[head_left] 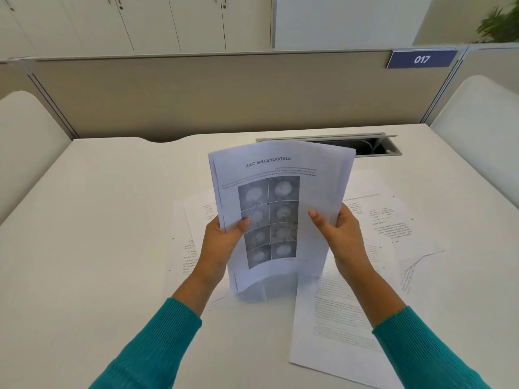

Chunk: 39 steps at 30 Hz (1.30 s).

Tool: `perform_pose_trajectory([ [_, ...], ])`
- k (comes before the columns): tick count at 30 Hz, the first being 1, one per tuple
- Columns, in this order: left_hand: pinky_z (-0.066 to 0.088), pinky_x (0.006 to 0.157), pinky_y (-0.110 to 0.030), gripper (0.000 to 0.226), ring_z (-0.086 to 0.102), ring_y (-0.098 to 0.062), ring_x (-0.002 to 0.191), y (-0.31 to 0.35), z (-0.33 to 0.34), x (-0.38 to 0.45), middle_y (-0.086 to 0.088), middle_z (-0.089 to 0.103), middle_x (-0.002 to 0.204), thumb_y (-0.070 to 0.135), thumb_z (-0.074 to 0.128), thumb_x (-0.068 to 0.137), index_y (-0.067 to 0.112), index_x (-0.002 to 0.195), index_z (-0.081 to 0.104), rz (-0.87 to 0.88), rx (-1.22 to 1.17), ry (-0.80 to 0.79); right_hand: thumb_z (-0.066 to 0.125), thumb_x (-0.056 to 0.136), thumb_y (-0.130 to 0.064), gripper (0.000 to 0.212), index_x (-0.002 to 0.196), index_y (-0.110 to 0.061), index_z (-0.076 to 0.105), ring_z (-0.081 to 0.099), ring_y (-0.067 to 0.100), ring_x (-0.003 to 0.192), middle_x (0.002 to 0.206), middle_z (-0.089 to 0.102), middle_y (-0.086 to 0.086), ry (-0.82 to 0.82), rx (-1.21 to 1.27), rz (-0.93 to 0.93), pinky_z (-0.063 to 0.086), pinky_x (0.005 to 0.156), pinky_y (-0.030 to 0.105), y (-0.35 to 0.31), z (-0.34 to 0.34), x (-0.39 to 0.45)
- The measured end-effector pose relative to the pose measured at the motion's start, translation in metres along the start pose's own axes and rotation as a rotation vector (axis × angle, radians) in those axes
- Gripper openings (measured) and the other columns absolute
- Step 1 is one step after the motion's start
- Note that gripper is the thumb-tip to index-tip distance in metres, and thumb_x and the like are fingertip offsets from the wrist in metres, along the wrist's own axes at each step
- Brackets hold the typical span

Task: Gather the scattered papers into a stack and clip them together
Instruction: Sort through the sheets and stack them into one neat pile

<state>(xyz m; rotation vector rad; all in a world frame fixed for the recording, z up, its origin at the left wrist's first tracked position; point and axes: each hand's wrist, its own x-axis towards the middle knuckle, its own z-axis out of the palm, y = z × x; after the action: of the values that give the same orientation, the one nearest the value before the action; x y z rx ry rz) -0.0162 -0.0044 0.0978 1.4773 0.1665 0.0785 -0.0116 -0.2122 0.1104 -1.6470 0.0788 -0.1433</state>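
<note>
Holding stack (276,197) "mebooksfree.com" upside down | both hands | sign (421,59) "017"

A white table (92,220) fills the lower view, its far edge curving into a shallow notch left of centre. Near the far edge, right of centre, a grey-framed cable hatch (365,146) stands open, dark inside with cables visible. A beige partition (210,94) runs along the far edge, carrying a blue plate (421,59) marked 017 at its top right. Pale rounded side screens (483,130) rise at the left and right edges. Beyond stand cream cupboards (146,21) with small handles, and a green plant (500,23) sits at top right. The light is soft and even.
</note>
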Motion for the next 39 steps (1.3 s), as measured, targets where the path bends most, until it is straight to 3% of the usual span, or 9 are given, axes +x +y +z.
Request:
perform_pose_trajectory([
  [5, 0.054, 0.064, -0.014, 0.02, 0.065, -0.008, 0.085, -0.016, 0.002, -0.007, 0.012, 0.067, 0.09, 0.02, 0.065, 0.082, 0.033, 0.096, 0.06, -0.026, 0.022, -0.003, 0.066, 0.069, -0.045, 0.027, 0.091, -0.04, 0.053, 0.063, 0.004, 0.076, 0.088, 0.061, -0.02, 0.028, -0.033, 0.047, 0.051, 0.056, 0.012, 0.014, 0.002, -0.009],
  [8, 0.054, 0.079, -0.031, 0.03, 0.062, -0.026, 0.097, -0.037, 0.001, -0.014, -0.003, 0.064, 0.097, 0.017, 0.065, 0.083, 0.021, 0.112, 0.056, -0.138, 0.053, 0.018, 0.069, 0.078, -0.03, 0.029, 0.1, -0.033, 0.05, 0.059, 0.009, 0.08, 0.09, 0.06, -0.013, 0.003, -0.085, 0.138, 0.05, 0.072, 0.023, 0.038, 0.004, -0.017],
  [11, 0.051, 0.091, -0.041, 0.035, 0.059, -0.03, 0.105, -0.057, -0.002, -0.024, -0.008, 0.062, 0.105, 0.018, 0.064, 0.084, 0.017, 0.117, 0.054, -0.223, 0.083, -0.012, 0.067, 0.081, -0.023, 0.028, 0.105, -0.025, 0.051, 0.058, 0.019, 0.089, 0.1, 0.061, -0.001, -0.032, -0.151, 0.222, 0.047, 0.081, 0.032, 0.062, 0.002, -0.025],
  [15, 0.048, 0.092, -0.037, 0.033, 0.056, -0.025, 0.102, -0.071, -0.006, -0.032, 0.0, 0.06, 0.1, 0.019, 0.063, 0.085, 0.021, 0.115, 0.049, -0.262, 0.101, -0.008, 0.063, 0.085, -0.024, 0.038, 0.12, -0.012, 0.053, 0.059, 0.028, 0.102, 0.116, 0.062, 0.01, -0.073, -0.264, 0.288, 0.048, 0.091, 0.04, 0.08, -0.004, -0.03],
  [21, 0.047, 0.084, -0.032, 0.035, 0.057, -0.024, 0.099, -0.072, -0.007, -0.025, -0.005, 0.06, 0.109, 0.024, 0.063, 0.086, 0.014, 0.118, 0.052, -0.291, 0.184, 0.051, 0.065, 0.084, -0.029, 0.045, 0.124, -0.015, 0.049, 0.059, 0.021, 0.1, 0.118, 0.061, 0.007, -0.081, -0.329, 0.249, 0.05, 0.084, 0.031, 0.075, -0.012, -0.022],
  [25, 0.042, 0.084, -0.029, 0.028, 0.055, -0.019, 0.095, -0.075, -0.009, -0.025, 0.001, 0.058, 0.108, 0.019, 0.062, 0.086, 0.022, 0.111, 0.049, -0.267, 0.203, 0.056, 0.064, 0.082, -0.04, 0.058, 0.13, -0.019, 0.039, 0.058, 0.024, 0.109, 0.128, 0.056, 0.004, -0.225, -0.632, 0.332, 0.047, 0.093, 0.04, 0.07, -0.023, -0.015],
  [30, 0.045, 0.086, -0.033, 0.036, 0.058, -0.023, 0.1, -0.086, -0.014, -0.027, -0.003, 0.06, 0.114, 0.018, 0.062, 0.086, 0.019, 0.12, 0.051, -0.32, 0.167, 0.045, 0.063, 0.079, -0.05, 0.081, 0.142, -0.022, 0.022, 0.042, 0.026, 0.13, 0.146, 0.039, 0.004, -0.347, -1.054, 0.386, 0.037, 0.105, 0.045, 0.076, -0.042, -0.016],
  [34, 0.047, 0.075, -0.025, 0.029, 0.058, -0.009, 0.085, -0.093, -0.016, -0.026, 0.007, 0.06, 0.099, 0.019, 0.062, 0.086, 0.027, 0.11, 0.048, -0.377, 0.189, -0.003, 0.06, 0.081, -0.049, 0.083, 0.145, -0.021, 0.016, 0.031, 0.024, 0.138, 0.153, 0.026, 0.001, -0.383, -1.037, 0.362, 0.03, 0.11, 0.043, 0.086, -0.039, -0.02],
  [39, 0.045, 0.073, -0.025, 0.028, 0.056, -0.008, 0.082, -0.101, -0.02, -0.029, 0.003, 0.057, 0.102, 0.02, 0.062, 0.086, 0.026, 0.109, 0.046, -0.461, 0.257, -0.065, 0.058, 0.085, -0.045, 0.075, 0.144, -0.022, 0.019, 0.038, 0.025, 0.134, 0.148, 0.036, 0.004, -0.303, -0.903, 0.374, 0.032, 0.108, 0.039, 0.082, -0.04, -0.01],
])
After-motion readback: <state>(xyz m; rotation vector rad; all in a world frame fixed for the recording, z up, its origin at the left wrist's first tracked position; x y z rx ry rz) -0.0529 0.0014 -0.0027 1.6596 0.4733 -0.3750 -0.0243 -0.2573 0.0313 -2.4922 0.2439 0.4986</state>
